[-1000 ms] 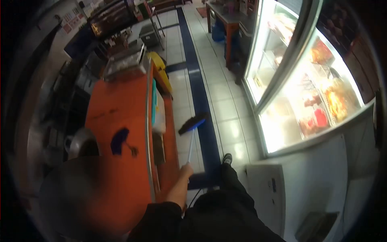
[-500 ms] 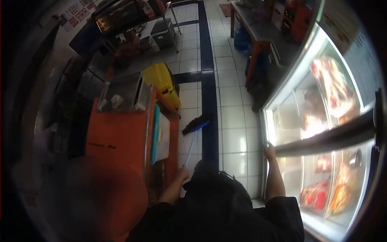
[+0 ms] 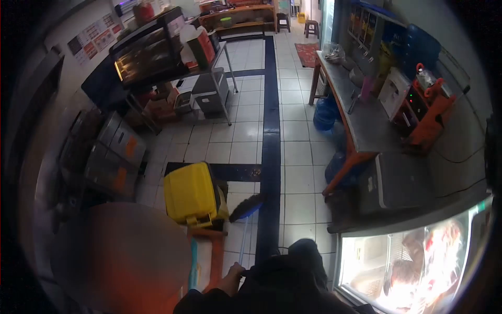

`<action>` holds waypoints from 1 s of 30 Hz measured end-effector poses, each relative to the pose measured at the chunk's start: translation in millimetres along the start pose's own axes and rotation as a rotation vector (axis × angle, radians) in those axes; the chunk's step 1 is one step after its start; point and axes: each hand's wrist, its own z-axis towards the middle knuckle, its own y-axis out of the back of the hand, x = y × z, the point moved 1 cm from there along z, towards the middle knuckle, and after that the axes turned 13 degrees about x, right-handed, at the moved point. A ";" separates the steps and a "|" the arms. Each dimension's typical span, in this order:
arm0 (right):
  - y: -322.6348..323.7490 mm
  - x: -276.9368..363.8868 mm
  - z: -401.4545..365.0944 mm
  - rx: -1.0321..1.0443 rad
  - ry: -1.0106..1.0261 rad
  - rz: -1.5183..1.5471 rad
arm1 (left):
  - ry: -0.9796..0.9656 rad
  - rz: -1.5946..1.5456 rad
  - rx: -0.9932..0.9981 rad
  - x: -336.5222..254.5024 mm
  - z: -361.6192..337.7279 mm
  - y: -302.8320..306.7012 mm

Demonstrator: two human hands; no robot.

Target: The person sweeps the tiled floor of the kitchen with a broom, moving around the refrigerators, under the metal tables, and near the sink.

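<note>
My left hand (image 3: pixel 231 279) is closed round the light blue handle of a broom (image 3: pixel 247 211) near the bottom centre. The broom's dark bristles and blue head rest on the floor beside the dark tile strip. Just left of the bristles stands a yellow lidded bin (image 3: pixel 191 193). My right hand is out of sight. At the lower right is a brightly lit glass-front refrigerator (image 3: pixel 366 261) with wrapped items inside. A dark shape, apparently my clothing, covers the bottom centre.
An orange-legged metal table (image 3: pixel 374 128) runs along the right, with blue water jugs (image 3: pixel 325 114) beneath. A grey cooler box (image 3: pixel 400 180) stands before the refrigerator. On the left are a glass display case (image 3: pixel 144 55), a grey box (image 3: pixel 210 94) and stacked containers (image 3: pixel 115 152).
The view has tilted up and moved forward along the floor. My right hand, earlier at the refrigerator door's edge, has left view. The broom remains in my left hand.
</note>
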 end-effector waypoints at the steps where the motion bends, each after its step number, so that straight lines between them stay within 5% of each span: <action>1: 3.5 18.6 -3.1 0.014 -0.042 0.036 | -0.010 0.079 -0.106 -10.8 48.0 4.7; 7: 90.9 184.2 92.0 0.034 -0.086 0.121 | 0.117 0.069 -0.083 -130.7 190.3 71.1; 10: 166.7 292.3 187.4 0.024 0.032 0.008 | 0.132 0.010 -0.118 -201.4 160.7 115.4; 14: 315.6 532.8 289.5 -0.076 0.340 -0.212 | 0.143 -0.064 -0.202 -271.6 117.8 181.2; 17: 438.7 762.6 304.0 -0.145 0.695 0.043 | 0.180 -0.139 -0.230 -328.7 100.9 215.8; 18: 468.4 828.7 311.8 0.056 0.607 0.313 | 0.184 -0.165 -0.231 -348.9 102.5 224.1; 23: 579.0 1056.9 377.0 -0.003 0.765 0.316 | 0.224 -0.208 -0.209 -488.7 156.0 276.5; 25: 600.4 1097.1 427.1 -0.055 0.778 0.163 | 0.208 -0.213 -0.212 -558.4 190.0 321.2; 26: 602.3 1097.0 495.3 -0.203 0.933 0.018 | 0.195 -0.208 -0.222 -602.0 209.0 347.7; 28: 596.5 1077.0 595.9 -0.373 0.935 -0.225 | 0.136 -0.212 -0.262 -696.6 245.0 424.7; 29: 604.0 1077.5 623.7 -0.080 0.515 -0.126 | 0.102 -0.212 -0.290 -744.4 259.4 463.4; 30: 615.7 1084.8 622.1 -0.008 0.500 -0.112 | -0.025 -0.095 -0.397 -788.7 274.0 515.7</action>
